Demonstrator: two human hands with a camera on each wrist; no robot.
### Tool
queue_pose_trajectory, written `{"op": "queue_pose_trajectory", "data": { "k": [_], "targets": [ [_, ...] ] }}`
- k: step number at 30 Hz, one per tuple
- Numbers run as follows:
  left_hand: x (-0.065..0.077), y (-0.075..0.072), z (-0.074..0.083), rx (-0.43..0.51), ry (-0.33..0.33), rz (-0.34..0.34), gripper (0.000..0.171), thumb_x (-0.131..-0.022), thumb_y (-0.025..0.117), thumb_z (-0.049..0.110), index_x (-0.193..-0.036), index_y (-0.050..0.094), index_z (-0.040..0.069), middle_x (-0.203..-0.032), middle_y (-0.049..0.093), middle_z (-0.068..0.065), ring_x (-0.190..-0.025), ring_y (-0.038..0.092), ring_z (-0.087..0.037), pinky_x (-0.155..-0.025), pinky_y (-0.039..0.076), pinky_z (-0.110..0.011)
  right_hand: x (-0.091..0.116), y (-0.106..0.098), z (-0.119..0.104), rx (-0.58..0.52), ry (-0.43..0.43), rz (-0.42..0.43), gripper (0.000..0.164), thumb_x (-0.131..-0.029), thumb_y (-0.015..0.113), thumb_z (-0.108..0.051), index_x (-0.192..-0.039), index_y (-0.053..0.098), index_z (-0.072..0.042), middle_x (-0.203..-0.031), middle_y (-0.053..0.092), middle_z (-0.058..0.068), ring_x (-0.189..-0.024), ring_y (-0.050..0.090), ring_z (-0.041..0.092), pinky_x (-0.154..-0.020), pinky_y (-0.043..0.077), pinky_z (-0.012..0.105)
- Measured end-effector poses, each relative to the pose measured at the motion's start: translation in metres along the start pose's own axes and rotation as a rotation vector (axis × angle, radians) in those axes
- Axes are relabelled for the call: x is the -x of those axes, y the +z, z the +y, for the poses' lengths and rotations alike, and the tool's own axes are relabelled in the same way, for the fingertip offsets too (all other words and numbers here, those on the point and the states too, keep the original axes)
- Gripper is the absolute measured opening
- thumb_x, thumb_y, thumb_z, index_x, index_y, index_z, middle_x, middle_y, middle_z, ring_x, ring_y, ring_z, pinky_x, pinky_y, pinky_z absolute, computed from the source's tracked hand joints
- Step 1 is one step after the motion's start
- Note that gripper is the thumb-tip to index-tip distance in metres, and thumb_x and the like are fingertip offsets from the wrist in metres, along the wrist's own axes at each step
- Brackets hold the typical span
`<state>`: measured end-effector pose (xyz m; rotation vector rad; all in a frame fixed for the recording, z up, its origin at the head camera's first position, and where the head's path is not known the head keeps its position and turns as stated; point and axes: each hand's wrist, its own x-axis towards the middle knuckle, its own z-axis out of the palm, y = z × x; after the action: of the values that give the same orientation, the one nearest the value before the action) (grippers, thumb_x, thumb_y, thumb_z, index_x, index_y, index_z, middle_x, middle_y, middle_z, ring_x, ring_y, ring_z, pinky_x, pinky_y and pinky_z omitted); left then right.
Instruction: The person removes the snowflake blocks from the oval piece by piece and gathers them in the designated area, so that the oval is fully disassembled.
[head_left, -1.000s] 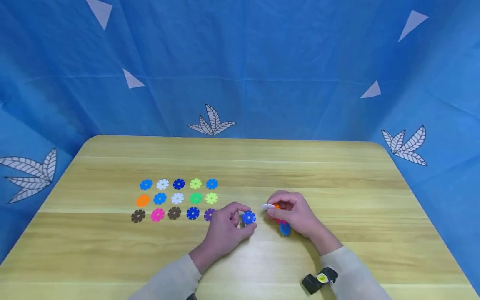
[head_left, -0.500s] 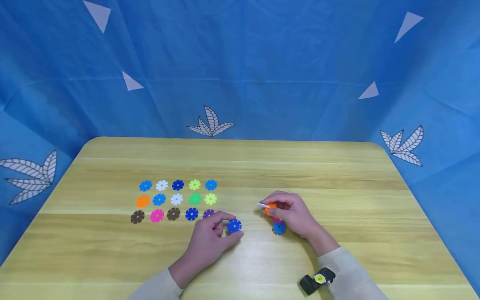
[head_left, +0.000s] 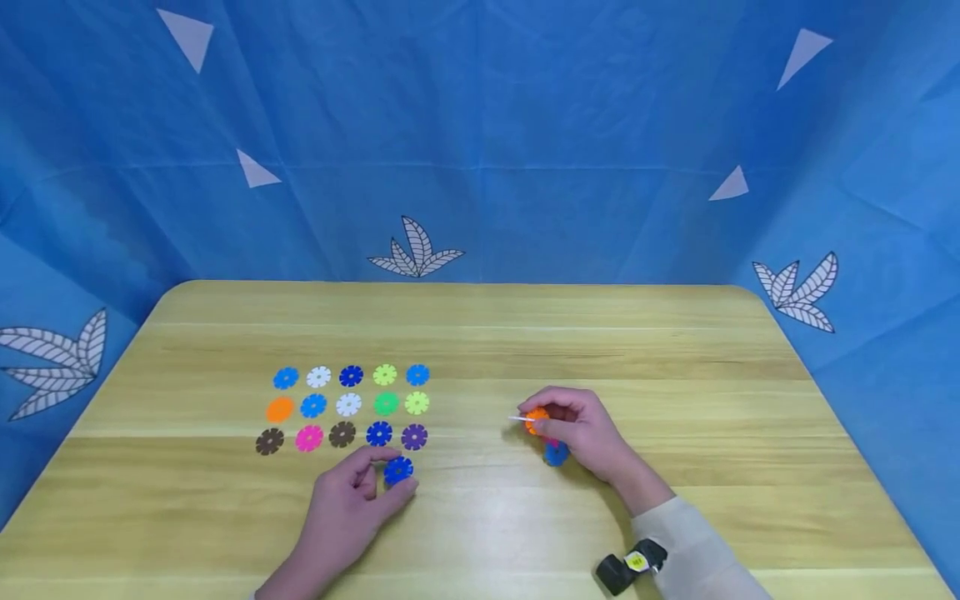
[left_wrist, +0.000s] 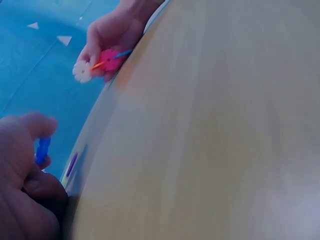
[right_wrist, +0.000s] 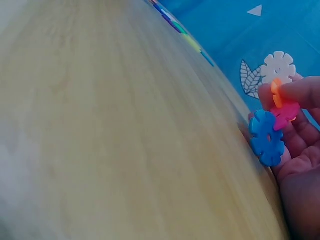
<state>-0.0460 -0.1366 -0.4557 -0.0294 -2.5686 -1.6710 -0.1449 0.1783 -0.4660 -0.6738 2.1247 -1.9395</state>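
Observation:
My left hand [head_left: 341, 508] pinches a dark blue notched flower disc [head_left: 398, 471] by its edges, between thumb and forefinger, just in front of the laid-out discs. My right hand [head_left: 588, 429], right of the table's middle, holds a chain of interlocked discs. In the right wrist view, a white disc [right_wrist: 278, 67] tops that chain. An orange disc [right_wrist: 276, 95] under it is turned edge-on by the thumb. Below come a pink disc [right_wrist: 286, 115] and a lighter blue disc [right_wrist: 267, 137] at the lower end.
Three rows of loose discs lie left of centre, among them a purple disc [head_left: 414, 437], a green disc [head_left: 386, 403] and an orange disc [head_left: 281, 409]. The wooden table [head_left: 675, 333] ends at a blue cloth backdrop [head_left: 480, 125]. A black device [head_left: 632, 567] sits on the right sleeve.
My left hand has moved left and nearer the front edge with the dark blue disc, away from the right hand. The right hand's chain has tilted, turning the white disc edge-on to the head camera.

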Motion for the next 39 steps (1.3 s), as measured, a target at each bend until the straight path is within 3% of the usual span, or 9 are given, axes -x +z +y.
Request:
{"op": "queue_pose_trajectory", "data": {
  "k": [10, 24, 32, 39],
  "targets": [
    [0.013, -0.038, -0.01, -0.215, -0.018, 0.111, 0.036, -0.075, 0.089, 0.018, -0.107, 0.072, 0.011, -0.057, 0.039, 0.008, -0.048, 0.032, -0.005, -0.049, 0.039, -0.027, 0.0, -0.002, 0.004, -0.017, -0.05, -0.01, 0.018, -0.086, 0.065, 0.013, -0.099, 0.072, 0.002, -0.1, 0.067, 0.018, -0.079, 0.061, 0.024, -0.065, 0.051, 0.026],
    [0.019, -0.086, -0.026, -0.514, -0.243, 0.24, 0.045, -0.081, 0.084, 0.04, -0.11, 0.071, 0.007, -0.057, 0.04, 0.001, -0.046, 0.032, -0.012, -0.045, 0.027, -0.029, 0.0, -0.001, 0.001, -0.007, -0.053, -0.025, 0.017, -0.086, 0.066, 0.011, -0.1, 0.072, 0.004, -0.101, 0.067, 0.019, -0.082, 0.06, 0.022, -0.065, 0.05, 0.026],
    [0.018, -0.102, -0.037, -0.614, -0.198, 0.315, 0.042, -0.082, 0.084, 0.036, -0.107, 0.072, 0.005, -0.054, 0.04, 0.001, -0.044, 0.033, -0.014, -0.043, 0.026, -0.029, -0.001, -0.001, 0.0, -0.01, -0.049, -0.024, 0.015, -0.086, 0.067, 0.01, -0.099, 0.072, 0.005, -0.099, 0.067, 0.02, -0.081, 0.06, 0.024, -0.065, 0.05, 0.025],
    [0.014, -0.109, -0.045, -0.686, -0.219, 0.294, 0.045, -0.083, 0.083, 0.035, -0.111, 0.072, 0.002, -0.054, 0.041, 0.0, -0.046, 0.036, -0.018, -0.045, 0.026, -0.031, -0.001, -0.002, 0.0, 0.01, 0.01, -0.011, 0.021, -0.086, 0.066, 0.011, -0.102, 0.073, -0.001, -0.1, 0.068, 0.016, -0.075, 0.057, 0.024, -0.063, 0.049, 0.025]
  ]
}}
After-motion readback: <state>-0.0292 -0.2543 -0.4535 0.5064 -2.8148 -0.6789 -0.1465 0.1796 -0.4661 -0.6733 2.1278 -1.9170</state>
